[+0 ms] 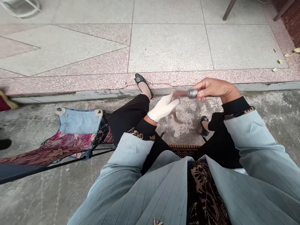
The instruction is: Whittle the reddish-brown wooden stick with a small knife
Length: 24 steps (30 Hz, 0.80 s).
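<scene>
I sit with my knees apart, both hands held out over the concrete ground. My left hand (163,107) wears a white knit glove and its fingers close on the end of a dark reddish stick-like tool (181,93). My bare right hand (212,89) pinches the same tool by a ribbed metal band (192,93) near its other end. The tool lies roughly level between the hands and is blurred. A small curved brown piece (176,117) shows just below the gloved hand; I cannot tell what it is.
A folding stool (77,125) with denim and red floral cloth stands at my left. A raised step edge (93,92) runs across ahead, with a tiled terrazzo floor beyond. Dark chair legs (228,11) stand at the top right. Small yellow scraps (280,61) lie on the tiles.
</scene>
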{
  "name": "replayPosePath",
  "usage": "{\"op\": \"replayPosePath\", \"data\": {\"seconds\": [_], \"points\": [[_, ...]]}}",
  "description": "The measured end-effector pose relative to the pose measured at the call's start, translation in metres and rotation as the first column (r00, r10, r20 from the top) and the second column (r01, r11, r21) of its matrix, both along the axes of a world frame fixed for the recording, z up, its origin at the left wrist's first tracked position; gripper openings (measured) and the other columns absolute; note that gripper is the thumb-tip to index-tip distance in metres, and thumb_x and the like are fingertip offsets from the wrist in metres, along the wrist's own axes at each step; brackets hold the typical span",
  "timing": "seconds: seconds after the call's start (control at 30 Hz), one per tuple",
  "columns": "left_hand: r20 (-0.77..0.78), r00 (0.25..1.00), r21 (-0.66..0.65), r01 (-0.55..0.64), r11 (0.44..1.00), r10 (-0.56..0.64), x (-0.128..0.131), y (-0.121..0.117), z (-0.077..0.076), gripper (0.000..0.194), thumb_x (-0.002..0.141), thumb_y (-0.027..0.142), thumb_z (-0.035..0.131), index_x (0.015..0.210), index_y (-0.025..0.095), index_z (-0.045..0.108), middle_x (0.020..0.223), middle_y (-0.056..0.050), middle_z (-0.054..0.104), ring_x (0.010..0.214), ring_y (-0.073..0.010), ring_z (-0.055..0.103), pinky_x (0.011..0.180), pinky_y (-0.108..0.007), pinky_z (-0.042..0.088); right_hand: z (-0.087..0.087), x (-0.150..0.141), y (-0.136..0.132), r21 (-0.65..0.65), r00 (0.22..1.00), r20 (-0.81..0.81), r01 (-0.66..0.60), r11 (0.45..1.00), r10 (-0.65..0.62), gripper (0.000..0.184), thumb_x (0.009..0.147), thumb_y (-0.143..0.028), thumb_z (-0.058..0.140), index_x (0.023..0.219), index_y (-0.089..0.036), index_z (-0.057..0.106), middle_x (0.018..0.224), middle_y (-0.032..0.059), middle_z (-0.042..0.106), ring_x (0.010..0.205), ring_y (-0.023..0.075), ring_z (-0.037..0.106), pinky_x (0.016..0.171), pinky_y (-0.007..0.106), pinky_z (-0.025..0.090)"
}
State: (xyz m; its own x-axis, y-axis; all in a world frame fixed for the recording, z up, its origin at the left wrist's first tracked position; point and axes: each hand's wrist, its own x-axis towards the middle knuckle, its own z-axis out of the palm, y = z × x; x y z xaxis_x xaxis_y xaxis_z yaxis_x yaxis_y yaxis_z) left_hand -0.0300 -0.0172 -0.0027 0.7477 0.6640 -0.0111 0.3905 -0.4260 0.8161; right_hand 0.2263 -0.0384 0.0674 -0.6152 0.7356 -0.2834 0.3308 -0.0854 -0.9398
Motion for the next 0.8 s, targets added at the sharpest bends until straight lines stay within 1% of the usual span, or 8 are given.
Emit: {"op": "replayPosePath", "data": {"seconds": [0.07,0.17,0.27,0.37,0.5,0.63,0.7,0.8], "points": [[0.016,0.999,-0.043,0.043,0.998,-0.042,0.003,-0.002,-0.002,0.027,0.094,0.030,0.041,0.094,0.016,0.063,0.081,0.000,0.064,0.066,-0.0121,0.054,0.067,-0.025,0.041,0.002,-0.001,-0.001,0.003,0.935,-0.232,0.277,0.961,-0.269,0.041,0.080,-0.053,0.075,0.090,-0.014,0.068,0.071,0.0002,0.063,0.056,0.0069,0.049,0.051,0.021,0.038],[0.000,0.987,-0.039,0.158,0.987,-0.158,0.006,-0.004,-0.005,0.026,0.094,0.029,0.042,0.089,0.016,0.063,0.078,0.001,0.061,0.065,-0.0121,0.051,0.068,-0.025,0.040,-0.005,-0.006,0.002,0.005,0.835,-0.191,0.527,0.850,-0.517,0.040,0.083,-0.053,0.073,0.082,-0.015,0.061,0.066,0.0001,0.058,0.053,0.0062,0.045,0.048,0.021,0.035],[-0.009,0.978,-0.032,0.208,0.978,-0.209,0.007,-0.005,-0.006,0.025,0.093,0.029,0.043,0.085,0.016,0.062,0.077,0.001,0.060,0.067,-0.0127,0.052,0.068,-0.026,0.038,-0.015,-0.007,0.008,0.112,0.814,0.054,0.571,0.813,-0.579,0.034,0.089,-0.046,0.068,0.078,-0.015,0.059,0.065,0.0006,0.057,0.053,0.0068,0.045,0.050,0.022,0.035],[-0.016,0.977,-0.032,0.211,0.977,-0.212,0.006,-0.005,-0.004,0.023,0.092,0.028,0.044,0.084,0.016,0.062,0.074,0.002,0.058,0.065,-0.0123,0.051,0.066,-0.026,0.037,-0.021,-0.006,0.012,0.300,0.737,0.374,0.479,0.825,-0.563,0.027,0.091,-0.039,0.064,0.080,-0.014,0.063,0.070,0.0035,0.061,0.057,0.0096,0.048,0.054,0.026,0.035],[-0.041,0.973,-0.001,0.228,0.974,-0.228,0.005,-0.006,-0.005,0.022,0.092,0.029,0.045,0.084,0.017,0.062,0.071,0.002,0.056,0.062,-0.0120,0.049,0.063,-0.025,0.035,-0.025,-0.015,0.014,0.413,0.549,0.724,0.141,0.900,-0.418,0.024,0.090,-0.035,0.062,0.091,-0.013,0.071,0.086,0.0110,0.069,0.071,0.0180,0.057,0.060,0.030,0.034],[-0.089,0.970,0.063,0.231,0.971,-0.226,0.003,-0.004,-0.008,0.025,0.092,0.031,0.045,0.086,0.016,0.064,0.070,0.001,0.058,0.063,-0.0127,0.051,0.063,-0.026,0.035,-0.030,-0.028,0.011,0.139,0.455,0.888,-0.135,0.981,-0.064,0.026,0.088,-0.034,0.064,0.098,-0.013,0.076,0.091,0.0144,0.072,0.075,0.0219,0.061,0.063,0.032,0.036],[-0.114,0.976,0.086,0.194,0.977,-0.184,0.000,-0.001,-0.008,0.024,0.090,0.029,0.045,0.087,0.016,0.065,0.069,0.001,0.059,0.062,-0.0130,0.051,0.063,-0.026,0.035,-0.029,-0.028,0.008,-0.087,0.510,0.838,-0.227,0.970,0.194,0.025,0.084,-0.035,0.069,0.095,-0.015,0.078,0.083,0.0100,0.071,0.070,0.0193,0.060,0.063,0.031,0.038],[-0.092,0.990,0.062,0.116,0.991,-0.110,-0.003,0.002,-0.007,0.023,0.089,0.029,0.046,0.089,0.017,0.066,0.072,0.001,0.061,0.065,-0.0137,0.052,0.065,-0.026,0.038,-0.020,-0.018,0.004,-0.291,0.722,0.541,-0.320,0.902,0.431,0.030,0.079,-0.042,0.074,0.096,-0.017,0.078,0.071,0.0010,0.068,0.062,0.0128,0.055,0.062,0.027,0.040]]}}
